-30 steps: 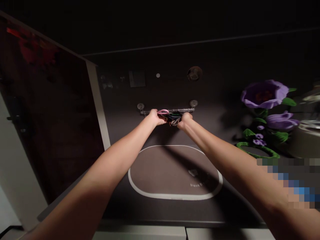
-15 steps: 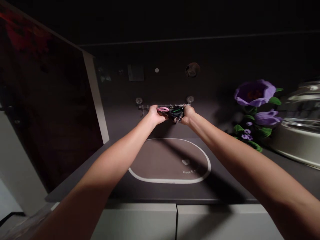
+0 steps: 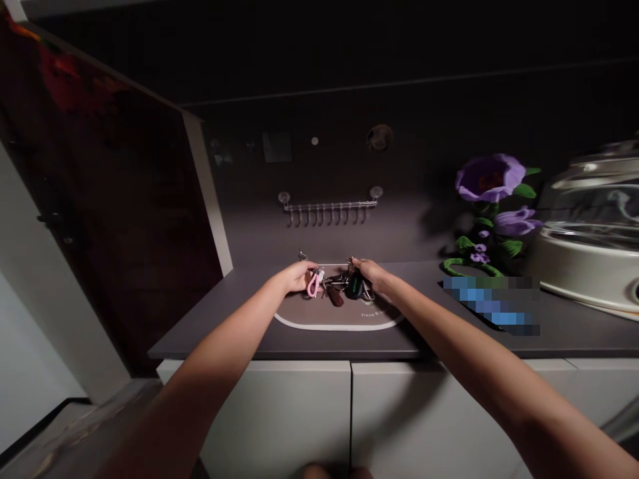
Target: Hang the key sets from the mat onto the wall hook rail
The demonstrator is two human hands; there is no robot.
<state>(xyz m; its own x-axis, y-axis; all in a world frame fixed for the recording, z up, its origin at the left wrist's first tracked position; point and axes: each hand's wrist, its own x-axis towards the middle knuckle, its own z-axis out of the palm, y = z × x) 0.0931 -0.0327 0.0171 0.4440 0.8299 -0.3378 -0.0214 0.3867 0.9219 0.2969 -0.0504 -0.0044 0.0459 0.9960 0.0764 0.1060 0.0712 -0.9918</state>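
My left hand (image 3: 298, 275) is closed at the left end of a bunch of keys (image 3: 337, 282), beside a pink loop (image 3: 313, 284). At the right end my right hand (image 3: 370, 271) pinches the bunch near a black key fob (image 3: 355, 284) with green lettering. A brown tag (image 3: 336, 297) dangles between the hands. The bunch is just over or on a brown oval mat (image 3: 324, 320) with a white rim; I cannot tell whether it touches. Above, a clear hook rail (image 3: 330, 207) is fixed to the dark wall. The fingertips are partly hidden.
Purple fabric flowers (image 3: 492, 179) stand to the right on the dark counter (image 3: 200, 326), beside a large cream appliance with a clear dome (image 3: 589, 259). A flat blurred-out object (image 3: 489, 306) lies before the flowers. White cabinet doors (image 3: 279, 412) are below.
Both hands have come down from the hook rail to the mat with the keys between them. The rail and its hooks now show fully. My view has shifted slightly.
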